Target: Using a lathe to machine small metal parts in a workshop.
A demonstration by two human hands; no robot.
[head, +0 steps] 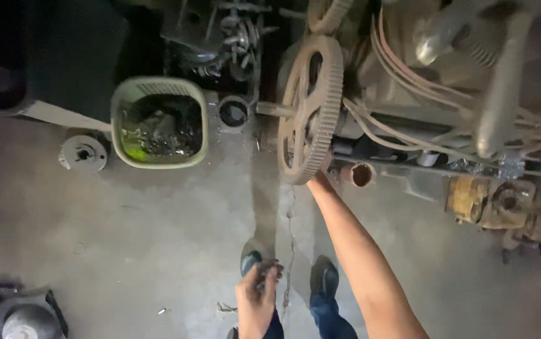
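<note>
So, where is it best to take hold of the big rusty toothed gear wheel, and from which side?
Grip the big rusty toothed gear wheel at its lower rim, from below, where the right hand already meets it. It stands upright on a shaft, so the near edge is free; the spokes leave gaps for fingers.

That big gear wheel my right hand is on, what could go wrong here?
1. Your right hand sits at the toothed rim of the gear wheel; if it turns, fingers could get pinched.
2. Loose hoses hang right beside the wheel and might snag in the teeth.
3. The basket of scrap and a metal disc lie on the floor near your feet, so tripping seems possible.
</note>
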